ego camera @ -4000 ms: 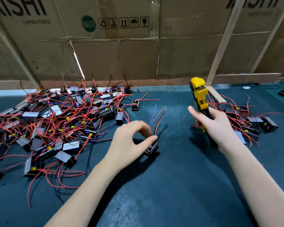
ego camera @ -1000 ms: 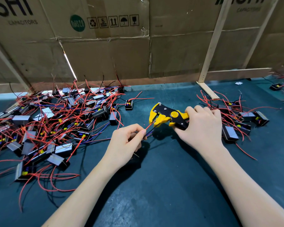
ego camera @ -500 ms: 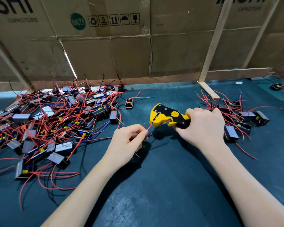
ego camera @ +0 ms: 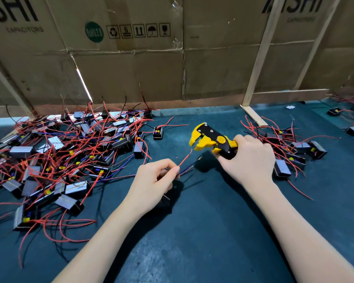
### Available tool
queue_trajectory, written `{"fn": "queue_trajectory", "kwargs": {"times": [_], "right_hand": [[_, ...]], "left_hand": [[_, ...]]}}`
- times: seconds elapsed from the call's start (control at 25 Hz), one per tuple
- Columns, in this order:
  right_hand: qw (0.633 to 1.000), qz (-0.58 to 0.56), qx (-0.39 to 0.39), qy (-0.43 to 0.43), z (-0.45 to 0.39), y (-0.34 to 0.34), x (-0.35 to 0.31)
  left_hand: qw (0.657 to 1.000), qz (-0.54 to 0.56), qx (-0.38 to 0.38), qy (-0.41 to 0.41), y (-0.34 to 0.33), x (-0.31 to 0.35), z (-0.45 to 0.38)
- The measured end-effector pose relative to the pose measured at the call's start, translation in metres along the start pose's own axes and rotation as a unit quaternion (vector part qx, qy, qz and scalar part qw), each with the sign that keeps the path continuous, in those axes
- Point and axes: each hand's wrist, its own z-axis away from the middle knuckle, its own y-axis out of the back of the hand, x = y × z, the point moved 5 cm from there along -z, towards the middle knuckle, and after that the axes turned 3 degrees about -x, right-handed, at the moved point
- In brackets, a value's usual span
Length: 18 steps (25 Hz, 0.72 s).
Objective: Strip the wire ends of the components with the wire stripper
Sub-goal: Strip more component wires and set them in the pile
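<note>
My left hand pinches a thin red wire between thumb and forefinger; the wire rises toward the upper right, and its bare end is just under the open head of the yellow and black wire stripper, not touching it. My right hand grips the handles of this tool with fingers curled around them. On the dark green table, a big heap of small black components with red wires lies at my left, and a smaller heap at my right.
</note>
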Motion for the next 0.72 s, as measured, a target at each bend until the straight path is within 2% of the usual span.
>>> {"fn": "queue_trajectory", "kwargs": {"times": [0.12,0.24,0.72], "right_hand": [[0.999,-0.01,0.024,-0.021,-0.002,0.003,0.013],[1.0,-0.008,0.012,-0.017,-0.001,-0.001,0.012],[0.999,-0.022,0.0,0.039,0.002,0.001,-0.001]], "left_hand": [[0.999,-0.003,0.034,0.011,0.004,-0.003,-0.001],[0.998,-0.003,0.059,0.022,0.004,-0.005,-0.002],[0.996,-0.007,0.081,0.028,0.007,-0.008,-0.003]]}}
